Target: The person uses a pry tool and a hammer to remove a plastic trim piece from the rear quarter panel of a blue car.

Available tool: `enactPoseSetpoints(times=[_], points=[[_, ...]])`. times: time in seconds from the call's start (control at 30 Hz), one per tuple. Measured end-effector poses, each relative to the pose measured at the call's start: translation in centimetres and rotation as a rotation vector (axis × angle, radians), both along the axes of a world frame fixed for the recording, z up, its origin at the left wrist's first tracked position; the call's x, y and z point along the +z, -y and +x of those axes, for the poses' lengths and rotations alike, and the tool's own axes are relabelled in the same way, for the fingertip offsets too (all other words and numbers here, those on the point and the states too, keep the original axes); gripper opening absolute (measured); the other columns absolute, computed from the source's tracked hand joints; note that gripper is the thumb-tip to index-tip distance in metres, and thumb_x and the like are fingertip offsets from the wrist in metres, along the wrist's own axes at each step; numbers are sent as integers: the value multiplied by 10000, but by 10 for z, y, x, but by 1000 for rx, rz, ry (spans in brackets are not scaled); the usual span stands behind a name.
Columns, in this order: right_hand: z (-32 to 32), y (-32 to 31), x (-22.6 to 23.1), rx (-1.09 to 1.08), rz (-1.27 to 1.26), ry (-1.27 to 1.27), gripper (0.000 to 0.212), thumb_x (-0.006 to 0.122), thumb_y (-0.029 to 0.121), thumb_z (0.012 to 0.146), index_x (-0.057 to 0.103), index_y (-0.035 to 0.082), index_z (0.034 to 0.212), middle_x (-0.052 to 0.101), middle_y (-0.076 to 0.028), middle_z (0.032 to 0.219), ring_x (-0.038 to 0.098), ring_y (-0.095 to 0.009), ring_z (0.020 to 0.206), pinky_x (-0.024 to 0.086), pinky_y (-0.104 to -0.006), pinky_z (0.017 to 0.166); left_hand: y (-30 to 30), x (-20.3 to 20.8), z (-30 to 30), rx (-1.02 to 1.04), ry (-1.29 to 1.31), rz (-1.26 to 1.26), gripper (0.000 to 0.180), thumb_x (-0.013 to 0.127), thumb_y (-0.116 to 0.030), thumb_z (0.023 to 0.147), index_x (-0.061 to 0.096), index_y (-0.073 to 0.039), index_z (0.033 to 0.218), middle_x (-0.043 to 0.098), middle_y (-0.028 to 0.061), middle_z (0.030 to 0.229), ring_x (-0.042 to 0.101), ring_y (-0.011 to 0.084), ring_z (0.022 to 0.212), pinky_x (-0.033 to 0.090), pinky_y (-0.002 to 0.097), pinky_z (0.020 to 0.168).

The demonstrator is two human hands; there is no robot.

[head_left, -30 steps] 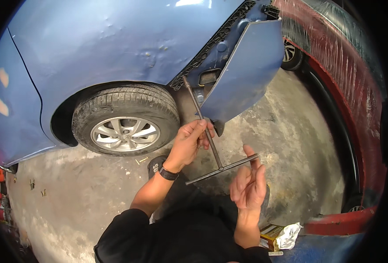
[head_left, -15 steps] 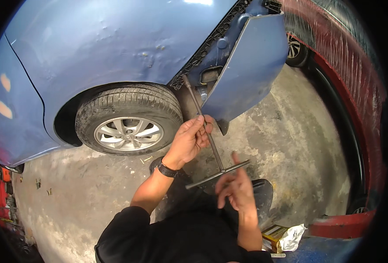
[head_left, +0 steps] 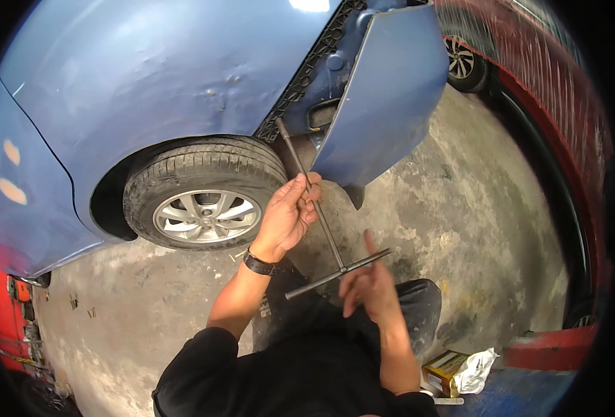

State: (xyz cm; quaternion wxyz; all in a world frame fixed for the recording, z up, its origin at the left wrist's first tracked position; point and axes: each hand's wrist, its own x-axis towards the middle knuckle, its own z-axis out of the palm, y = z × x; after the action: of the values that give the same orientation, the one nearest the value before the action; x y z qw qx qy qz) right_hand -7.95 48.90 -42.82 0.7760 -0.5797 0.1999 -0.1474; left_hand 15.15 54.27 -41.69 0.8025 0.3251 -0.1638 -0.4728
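My left hand (head_left: 290,215) is closed around the shaft of a metal T-handle wrench (head_left: 328,233). The wrench's far end meets the black plastic bracket strip (head_left: 300,83) along the blue car's lower body edge, where the bumper cover (head_left: 384,104) stands away from the body. My right hand (head_left: 370,285), slightly blurred, is at the right arm of the crossbar. Its index finger points up past the bar and the other fingers are loosely bent. Whether it touches the bar I cannot tell.
A tyre with a silver wheel (head_left: 207,215) sits left of my left hand. At the right stands a red car under plastic film (head_left: 530,76). A yellow-brown box (head_left: 443,368) with a crumpled white wrapper (head_left: 476,372) lies at lower right. Small bits lie on the concrete floor (head_left: 141,306).
The view has shifted a little, so the wrench and both hands appear slightly further left. My left hand keeps its hold, and my right hand stays by the crossbar.
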Motion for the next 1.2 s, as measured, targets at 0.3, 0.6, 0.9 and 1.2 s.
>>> enactPoseSetpoints(times=[0.3,0.6,0.9,1.2], points=[[13,-62,9,214,-890,-180,681,636,331,985,384,9,1530,658,-197,726,688,-348,659,538,-424,614,-1,0,4,62,19,16,302,476,-308,1099,594,-42,1176,513,-23,801,463,80,702,413,212,539],[-10,-10,-34,256,454,207,686,421,524,1068,288,83,1576,681,-221,952,735,-349,714,601,-387,634,4,7,14,-19,-95,-194,336,467,-332,1101,552,-27,1215,538,-14,800,458,94,660,416,236,575],[17,-34,2,-307,-268,147,394,535,236,1056,547,-18,1357,678,-213,1053,725,-346,906,597,-423,809,12,7,7,22,-73,-128,306,476,-302,1099,585,-34,1200,497,-24,773,448,91,699,440,231,582],[29,-37,7,-408,-1574,-85,455,643,91,919,569,-10,1356,621,-177,1153,597,-336,1186,238,-725,1124,14,2,9,77,-14,-45,284,532,-272,1080,603,-31,1212,534,-23,775,464,58,657,423,207,560]])
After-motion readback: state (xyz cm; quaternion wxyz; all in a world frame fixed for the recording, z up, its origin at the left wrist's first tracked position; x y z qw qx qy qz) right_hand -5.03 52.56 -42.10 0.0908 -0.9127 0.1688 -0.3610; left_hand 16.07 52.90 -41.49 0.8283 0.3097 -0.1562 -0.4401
